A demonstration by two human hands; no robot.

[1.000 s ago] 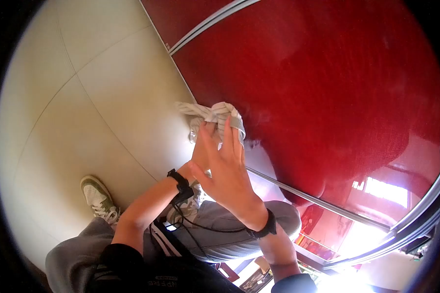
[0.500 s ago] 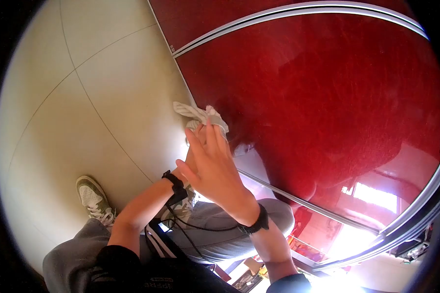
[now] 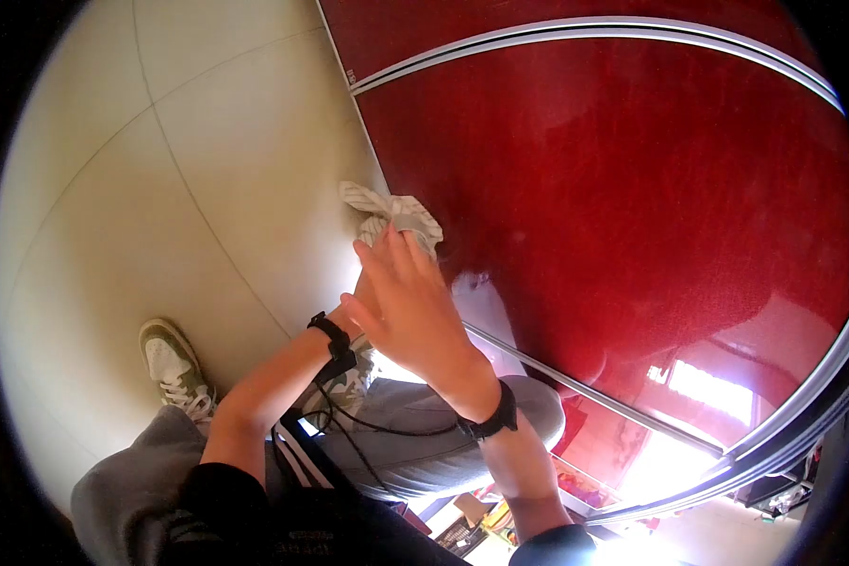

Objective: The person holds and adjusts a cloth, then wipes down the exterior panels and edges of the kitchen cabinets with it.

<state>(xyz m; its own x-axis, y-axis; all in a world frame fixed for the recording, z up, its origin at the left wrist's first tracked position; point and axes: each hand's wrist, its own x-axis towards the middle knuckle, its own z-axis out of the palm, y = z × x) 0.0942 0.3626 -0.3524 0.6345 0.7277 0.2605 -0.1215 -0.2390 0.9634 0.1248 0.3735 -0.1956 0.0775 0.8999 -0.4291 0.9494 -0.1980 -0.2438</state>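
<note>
A pale, striped cloth [image 3: 423, 215] lies bunched by the lower edge of a glossy red door panel [image 3: 632, 189], with one loose end hanging to the left. My right hand [image 3: 413, 307] reaches over it from the lower right, fingers stretched out and thumb apart, fingertips at the cloth. A grey band [image 3: 408, 223] shows by those fingertips. Underneath, my left hand [image 3: 364, 294] comes in from the lower left. Its fingers are hidden behind my right hand, so its grip on the cloth does not show. Both wrists wear black bands.
Pale floor tiles [image 3: 226, 151] stretch along the left side. My shoe [image 3: 174, 363] is on the floor at lower left. Silver metal trim [image 3: 604, 28] edges the red panel. A black cord [image 3: 396, 432] runs between the wrists. Several small items sit beyond my leg at the bottom.
The cloth's right part looks more spread out. My right fingers have drawn closer together over it. The whole view has shifted slightly.
</note>
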